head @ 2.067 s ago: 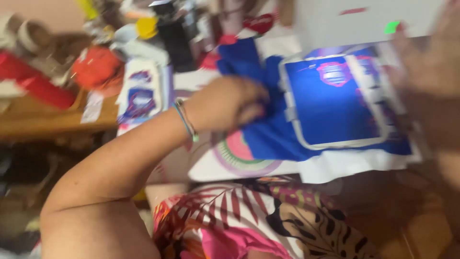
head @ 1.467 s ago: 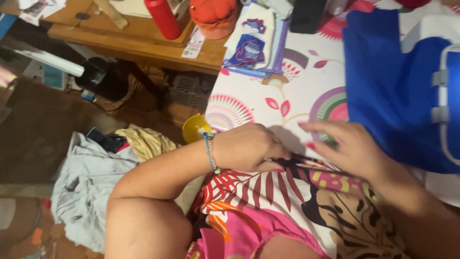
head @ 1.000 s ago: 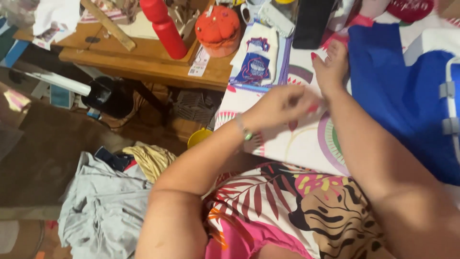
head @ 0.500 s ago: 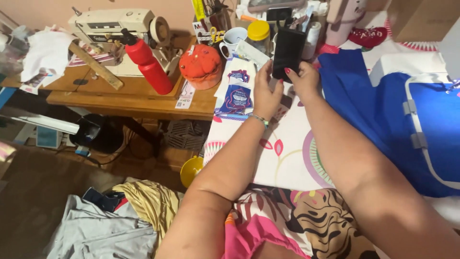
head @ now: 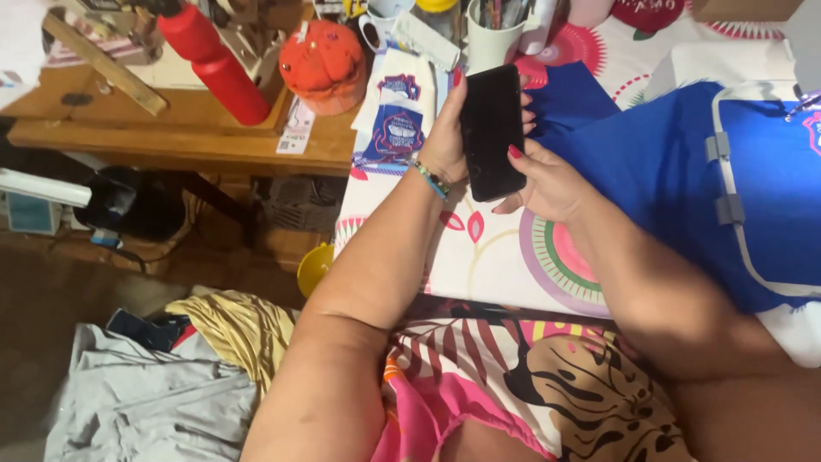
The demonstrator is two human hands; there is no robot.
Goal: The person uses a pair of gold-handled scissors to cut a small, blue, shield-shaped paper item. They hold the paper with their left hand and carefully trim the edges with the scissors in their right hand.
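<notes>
Both hands hold a black phone point(head: 493, 130) with a dark screen above the patterned tablecloth point(head: 487, 257). My left hand point(head: 445, 137), with a beaded bracelet on the wrist, grips the phone's left edge. My right hand point(head: 547, 175) supports its lower right edge, red nails showing. Just right of the phone lies blue fabric point(head: 667, 180) clamped in a white embroidery hoop point(head: 727, 205).
A wooden side table point(head: 171, 128) to the left carries a red bottle point(head: 214, 64) and an orange pumpkin-shaped pincushion point(head: 323, 64). A folded blue-and-white cloth point(head: 398, 120) and a white cup of pens point(head: 496, 34) sit behind the phone. Grey and yellow clothes point(head: 171, 376) lie on the floor.
My hands moved from my lap up to the back of the table, picked up the black phone and now hold it lower, closer to me.
</notes>
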